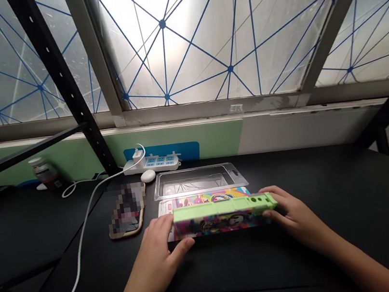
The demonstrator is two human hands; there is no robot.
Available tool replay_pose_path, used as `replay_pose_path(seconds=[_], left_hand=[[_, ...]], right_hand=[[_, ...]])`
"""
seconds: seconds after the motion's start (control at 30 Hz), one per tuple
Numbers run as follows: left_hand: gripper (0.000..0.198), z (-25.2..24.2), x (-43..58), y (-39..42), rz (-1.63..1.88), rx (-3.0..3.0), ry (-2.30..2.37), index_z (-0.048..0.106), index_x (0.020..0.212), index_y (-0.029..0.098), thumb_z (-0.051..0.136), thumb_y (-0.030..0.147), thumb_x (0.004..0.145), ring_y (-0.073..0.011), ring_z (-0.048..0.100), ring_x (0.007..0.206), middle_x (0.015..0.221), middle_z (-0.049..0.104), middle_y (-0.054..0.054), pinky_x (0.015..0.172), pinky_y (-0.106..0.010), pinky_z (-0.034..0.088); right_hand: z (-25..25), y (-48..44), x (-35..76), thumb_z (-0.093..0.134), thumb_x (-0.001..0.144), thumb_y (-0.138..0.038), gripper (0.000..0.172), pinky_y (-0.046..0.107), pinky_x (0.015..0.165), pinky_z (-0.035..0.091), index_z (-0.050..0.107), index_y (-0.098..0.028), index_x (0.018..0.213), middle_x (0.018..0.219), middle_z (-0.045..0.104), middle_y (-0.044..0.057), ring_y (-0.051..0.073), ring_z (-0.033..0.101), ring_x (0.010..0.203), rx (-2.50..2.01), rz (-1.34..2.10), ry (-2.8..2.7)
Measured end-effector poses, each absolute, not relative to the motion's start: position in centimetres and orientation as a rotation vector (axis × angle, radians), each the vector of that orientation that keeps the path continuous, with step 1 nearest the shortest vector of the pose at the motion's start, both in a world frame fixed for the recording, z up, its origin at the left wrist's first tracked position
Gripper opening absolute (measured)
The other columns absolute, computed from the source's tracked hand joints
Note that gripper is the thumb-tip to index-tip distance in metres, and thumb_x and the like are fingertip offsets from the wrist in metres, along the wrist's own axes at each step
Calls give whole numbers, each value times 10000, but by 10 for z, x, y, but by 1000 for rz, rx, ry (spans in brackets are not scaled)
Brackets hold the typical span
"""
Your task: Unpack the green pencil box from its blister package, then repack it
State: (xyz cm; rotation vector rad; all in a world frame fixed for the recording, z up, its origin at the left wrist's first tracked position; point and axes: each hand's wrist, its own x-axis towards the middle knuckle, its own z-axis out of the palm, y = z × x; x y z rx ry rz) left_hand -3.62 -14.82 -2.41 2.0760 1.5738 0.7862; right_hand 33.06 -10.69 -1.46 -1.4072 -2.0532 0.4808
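A long pencil case (221,207) with a lime-green edge and a colourful printed side stands on its long side, slightly blurred. At its left end is my left hand (160,248), fingers against the end and thumb along the lower front. My right hand (292,214) grips the right end, near some round dark holes, with the thumb in front and fingers behind. Behind the case lies a bright printed card (202,197), partly hidden by it. Farther back sits a clear plastic blister tray (236,179).
Left of the case lies a phone (127,209). A white power strip (162,163) with a plugged-in charger stands by the wall, a small white rounded case (148,176) before it. A white cable (82,250) crosses the black table (340,192). A bottle (47,173) and black metal posts (74,100) stand left.
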Motion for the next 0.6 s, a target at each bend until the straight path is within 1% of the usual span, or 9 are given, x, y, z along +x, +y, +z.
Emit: replay_pose_path(seconds=[0.1,0.2,0.27,0.3,0.43,0.5,0.6], left_hand=[[374,-23,-34,-147,763,2113,1566,675,1183,282,535,545,957,-304,524,1253,1335,606,-71,1071,-456,424],[351,-21,-32,-147,767,2094,1570,680,1118,275,517,544,965,-297,523,1250,1322,612,-63,1072,-453,419],[389,-21,-32,-146,771,2067,1583,655,1164,260,519,560,957,-302,522,1250,1323,609,-77,1070,-455,418],[431,-22,-32,-146,775,2052,1595,631,1218,248,521,568,951,-305,526,1247,1325,605,-90,1063,-456,422],[652,-26,-33,-148,775,1970,1656,448,1465,191,497,588,949,-315,526,1265,1365,571,-145,1071,-465,412],[705,-27,-33,-148,771,1968,1649,379,1521,203,520,573,938,-320,497,1315,1429,532,-145,1104,-468,382],[786,-28,-34,-148,762,1990,1636,342,1546,243,628,535,875,-339,449,1374,1499,488,-128,1131,-472,353]], right_hand=[[-12,-106,328,393,979,-592,475,406,884,530,717,-254,901,1159,621,100,282,644,1000,-1484,511,-2070],[-13,-104,325,370,978,-610,524,433,910,499,706,-247,805,1114,629,101,292,624,1021,-1588,414,-2076],[-14,-102,322,370,978,-608,521,452,918,479,695,-247,791,1118,636,101,299,613,1051,-1645,316,-2079],[-15,-102,321,370,979,-601,513,457,914,473,688,-247,788,1124,640,98,297,616,1053,-1669,271,-2085],[-15,-100,320,393,982,-542,429,471,901,445,665,-245,834,1139,647,94,287,636,1036,-1698,32,-2093],[-14,-100,319,421,978,-499,370,488,918,423,660,-230,892,1160,642,116,295,636,1043,-1643,-148,-2094],[-9,-102,309,438,988,-417,308,491,921,409,653,-198,965,1178,642,149,302,636,1037,-1501,-338,-2143]])
